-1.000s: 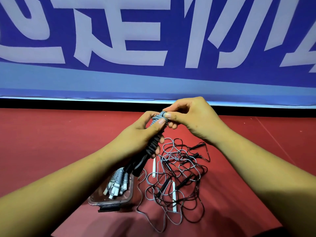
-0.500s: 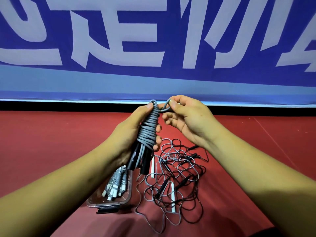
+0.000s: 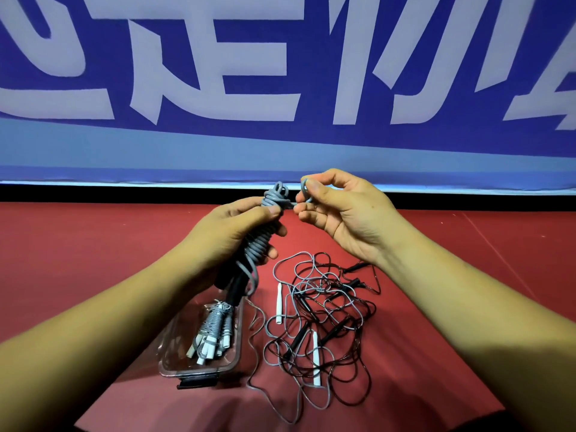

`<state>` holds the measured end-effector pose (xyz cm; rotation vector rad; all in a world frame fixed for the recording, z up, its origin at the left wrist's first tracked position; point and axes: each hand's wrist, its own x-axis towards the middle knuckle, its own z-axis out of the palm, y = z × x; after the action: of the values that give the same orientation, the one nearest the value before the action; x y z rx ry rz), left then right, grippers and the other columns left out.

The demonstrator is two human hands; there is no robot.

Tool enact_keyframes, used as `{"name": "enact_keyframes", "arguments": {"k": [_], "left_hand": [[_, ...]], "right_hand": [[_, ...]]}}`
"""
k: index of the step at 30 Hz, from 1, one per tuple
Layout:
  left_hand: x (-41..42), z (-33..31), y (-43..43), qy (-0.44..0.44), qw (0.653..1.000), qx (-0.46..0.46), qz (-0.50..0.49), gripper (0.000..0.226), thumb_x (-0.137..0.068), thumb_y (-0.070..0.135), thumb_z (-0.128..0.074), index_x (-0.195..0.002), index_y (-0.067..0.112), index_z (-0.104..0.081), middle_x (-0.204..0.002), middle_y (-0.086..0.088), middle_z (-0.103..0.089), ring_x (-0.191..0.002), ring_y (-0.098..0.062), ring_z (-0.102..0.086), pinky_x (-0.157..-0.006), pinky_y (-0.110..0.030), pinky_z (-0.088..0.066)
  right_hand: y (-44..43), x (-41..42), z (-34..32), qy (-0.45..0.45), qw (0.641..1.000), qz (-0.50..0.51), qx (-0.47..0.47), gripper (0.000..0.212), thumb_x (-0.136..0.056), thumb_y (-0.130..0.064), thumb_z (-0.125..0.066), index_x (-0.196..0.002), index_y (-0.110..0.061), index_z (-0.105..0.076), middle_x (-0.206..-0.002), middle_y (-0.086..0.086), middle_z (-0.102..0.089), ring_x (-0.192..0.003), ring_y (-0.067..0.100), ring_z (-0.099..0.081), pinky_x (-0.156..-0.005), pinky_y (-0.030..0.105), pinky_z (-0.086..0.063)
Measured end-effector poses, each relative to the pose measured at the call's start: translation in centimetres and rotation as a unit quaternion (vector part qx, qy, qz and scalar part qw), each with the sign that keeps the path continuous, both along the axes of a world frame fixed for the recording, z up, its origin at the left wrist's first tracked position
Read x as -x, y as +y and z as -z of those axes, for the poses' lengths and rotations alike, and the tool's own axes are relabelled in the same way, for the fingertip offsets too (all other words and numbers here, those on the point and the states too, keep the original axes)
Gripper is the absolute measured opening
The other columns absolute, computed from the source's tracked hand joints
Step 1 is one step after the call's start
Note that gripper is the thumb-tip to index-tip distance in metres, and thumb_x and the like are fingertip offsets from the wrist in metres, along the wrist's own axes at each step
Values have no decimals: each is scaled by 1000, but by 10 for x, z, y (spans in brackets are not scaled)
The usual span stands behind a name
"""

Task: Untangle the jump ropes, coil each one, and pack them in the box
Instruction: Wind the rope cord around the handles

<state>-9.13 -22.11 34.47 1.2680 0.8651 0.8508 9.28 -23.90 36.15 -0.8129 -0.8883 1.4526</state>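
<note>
My left hand (image 3: 232,232) grips a coiled grey jump rope (image 3: 260,244) with black handles, held upright above the floor. My right hand (image 3: 339,210) pinches the rope's free grey loop end (image 3: 304,190) just right of the bundle's top. Below lies a tangle of grey and black jump ropes (image 3: 324,313) with white handles and black handles. A clear plastic box (image 3: 199,364) at lower left holds one coiled grey rope with white handles (image 3: 212,335).
The red floor (image 3: 78,260) stretches left and right of the pile. A blue banner with large white characters (image 3: 280,88) stands across the back, with a black strip along its base.
My right hand has drawn the grey loop end away to the right of the bundle's top. The left hand has shifted its grip slightly on the coil.
</note>
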Motion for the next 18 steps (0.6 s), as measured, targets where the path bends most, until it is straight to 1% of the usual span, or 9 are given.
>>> {"name": "enact_keyframes", "arguments": {"k": [2, 3, 5, 7, 9, 10, 12, 15, 18], "left_hand": [[-2, 0, -2, 9, 1000, -14, -23, 12, -96, 18, -55, -91, 11, -63, -77, -10, -66, -47, -24, -54, -45, -22, -43], [-3, 0, -2, 0, 999, -14, -29, 13, -98, 19, -51, -95, 11, -61, -75, -10, -63, -46, -23, -50, -44, -22, -41], [-5, -1, -1, -22, 999, 7, -28, 17, -99, 23, -45, -108, 17, -58, -72, -9, -58, -44, -20, -44, -45, -22, -37], [-5, 0, 0, -35, 999, 26, -10, 21, -99, 36, -47, -115, 25, -56, -70, -7, -54, -42, -18, -41, -45, -20, -35], [-5, 2, 1, -52, 998, 28, 14, 40, -89, 55, -57, -117, 26, -56, -70, -4, -52, -41, -17, -40, -43, -19, -34], [-5, 2, 1, -59, 998, 30, 19, 47, -85, 60, -59, -117, 26, -57, -70, -4, -52, -41, -17, -40, -42, -19, -34], [-5, 1, 0, -74, 996, 48, 20, 48, -84, 59, -55, -117, 24, -56, -69, -3, -50, -42, -17, -39, -42, -18, -32], [-5, 1, 2, -110, 989, 101, 21, 44, -87, 57, -51, -111, 20, -56, -67, -1, -48, -41, -14, -37, -40, -17, -30], [-5, 1, 2, -158, 976, 143, 38, 39, -89, 56, -48, -88, 19, -62, -65, 1, -47, -38, -12, -36, -37, -15, -30]], "right_hand": [[-1, 1, 0, 3, 1000, -2, 4, 2, -93, 1, -55, -93, 2, -57, -71, 14, -63, -63, 22, -68, -60, 25, -56], [-1, 1, -1, 12, 1000, -3, 4, 3, -92, 2, -55, -93, 3, -57, -72, 14, -63, -64, 23, -68, -60, 25, -57], [-1, 2, -4, 35, 999, -6, 0, 5, -93, 3, -53, -93, 5, -58, -73, 16, -63, -66, 25, -70, -63, 26, -58], [-1, 3, -7, 55, 998, -13, -2, 11, -95, 5, -48, -98, 8, -58, -80, 18, -63, -70, 26, -71, -65, 27, -59], [-2, 4, -10, 65, 998, -15, 1, 19, -98, 8, -41, -104, 9, -59, -90, 22, -63, -75, 27, -72, -67, 27, -59], [-2, 3, -11, 64, 998, -17, 4, 22, -98, 10, -39, -106, 8, -59, -93, 22, -63, -77, 27, -72, -69, 27, -59], [-3, 2, -11, 58, 998, -19, 11, 24, -96, 13, -39, -107, 8, -60, -93, 21, -64, -81, 30, -73, -73, 27, -60], [-6, 2, -9, 55, 998, -26, 15, 22, -93, 15, -44, -104, 10, -62, -90, 20, -67, -86, 35, -72, -78, 27, -59], [-7, 3, -9, 34, 999, -33, 9, 20, -91, 15, -48, -103, 10, -63, -90, 19, -69, -85, 34, -72, -78, 25, -59]]}}
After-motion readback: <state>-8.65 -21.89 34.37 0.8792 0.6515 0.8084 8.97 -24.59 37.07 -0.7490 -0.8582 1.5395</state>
